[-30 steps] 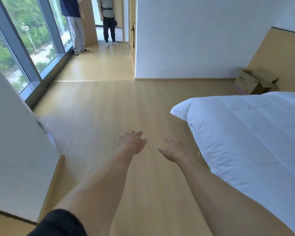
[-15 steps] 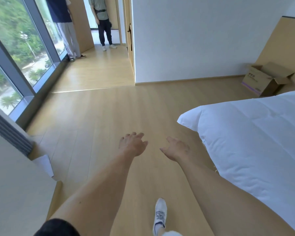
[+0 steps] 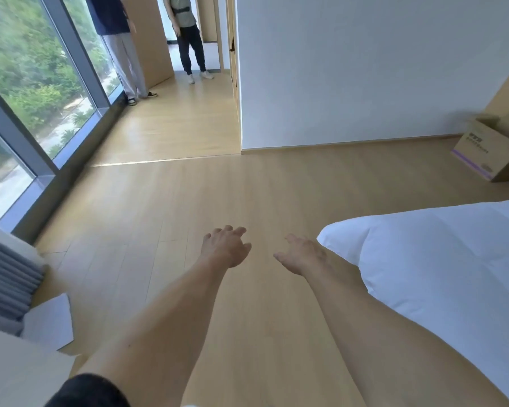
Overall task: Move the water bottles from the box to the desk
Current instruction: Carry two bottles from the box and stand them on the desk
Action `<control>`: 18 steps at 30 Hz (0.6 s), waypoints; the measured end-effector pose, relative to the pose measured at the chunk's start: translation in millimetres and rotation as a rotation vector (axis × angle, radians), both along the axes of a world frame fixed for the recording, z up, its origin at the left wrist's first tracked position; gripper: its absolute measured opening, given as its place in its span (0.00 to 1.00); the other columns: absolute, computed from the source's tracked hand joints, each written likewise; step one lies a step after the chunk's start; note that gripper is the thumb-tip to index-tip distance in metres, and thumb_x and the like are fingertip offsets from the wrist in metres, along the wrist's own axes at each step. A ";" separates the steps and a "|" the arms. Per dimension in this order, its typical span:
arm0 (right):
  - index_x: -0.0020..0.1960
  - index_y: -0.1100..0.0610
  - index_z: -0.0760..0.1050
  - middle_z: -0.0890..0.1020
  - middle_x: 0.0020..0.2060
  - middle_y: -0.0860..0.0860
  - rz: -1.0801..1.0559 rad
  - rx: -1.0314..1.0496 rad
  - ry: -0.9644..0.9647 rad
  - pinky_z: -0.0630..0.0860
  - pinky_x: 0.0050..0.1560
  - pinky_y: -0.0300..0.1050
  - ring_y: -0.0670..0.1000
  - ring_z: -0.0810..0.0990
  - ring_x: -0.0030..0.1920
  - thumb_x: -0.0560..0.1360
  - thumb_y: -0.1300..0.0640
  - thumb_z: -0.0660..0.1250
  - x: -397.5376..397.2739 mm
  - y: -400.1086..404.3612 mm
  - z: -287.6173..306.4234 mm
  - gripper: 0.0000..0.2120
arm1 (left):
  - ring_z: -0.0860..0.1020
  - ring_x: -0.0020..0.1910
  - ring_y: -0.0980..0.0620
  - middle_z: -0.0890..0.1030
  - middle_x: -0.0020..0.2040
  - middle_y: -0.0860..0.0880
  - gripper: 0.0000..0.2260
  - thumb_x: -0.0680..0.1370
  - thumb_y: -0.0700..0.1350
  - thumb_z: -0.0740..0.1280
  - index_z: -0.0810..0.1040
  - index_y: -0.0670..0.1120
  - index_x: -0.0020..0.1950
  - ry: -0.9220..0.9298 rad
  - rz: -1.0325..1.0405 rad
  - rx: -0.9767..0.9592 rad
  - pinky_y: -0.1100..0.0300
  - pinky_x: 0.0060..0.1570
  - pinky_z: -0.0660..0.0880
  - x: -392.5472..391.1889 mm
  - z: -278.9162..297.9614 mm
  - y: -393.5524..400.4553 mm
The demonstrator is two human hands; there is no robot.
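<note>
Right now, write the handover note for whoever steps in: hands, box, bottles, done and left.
Left hand: open, holding nothing, out in front above the floor.
Right hand: open, holding nothing, beside the bed.
Cardboard box: on the floor at the far right by the wall, flaps open, out of reach; its contents can't be seen.
No water bottles or desk in view.
Done: nothing that shows.
Left: walk to the box, take out the bottles, carry them to the desk.
</note>
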State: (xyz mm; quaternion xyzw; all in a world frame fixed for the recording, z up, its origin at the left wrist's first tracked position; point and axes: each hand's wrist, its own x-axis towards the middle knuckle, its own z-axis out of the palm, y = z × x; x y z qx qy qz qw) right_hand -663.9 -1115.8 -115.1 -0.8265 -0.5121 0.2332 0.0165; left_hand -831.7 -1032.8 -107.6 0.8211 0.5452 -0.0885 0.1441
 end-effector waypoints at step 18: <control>0.76 0.49 0.64 0.72 0.71 0.53 -0.329 -0.050 -0.015 0.68 0.68 0.52 0.57 0.69 0.71 0.77 0.41 0.60 176.6 248.1 0.1 0.29 | 0.67 0.72 0.44 0.70 0.73 0.47 0.24 0.82 0.57 0.56 0.64 0.55 0.78 -0.052 -0.294 -0.039 0.49 0.70 0.64 216.4 -11.8 309.0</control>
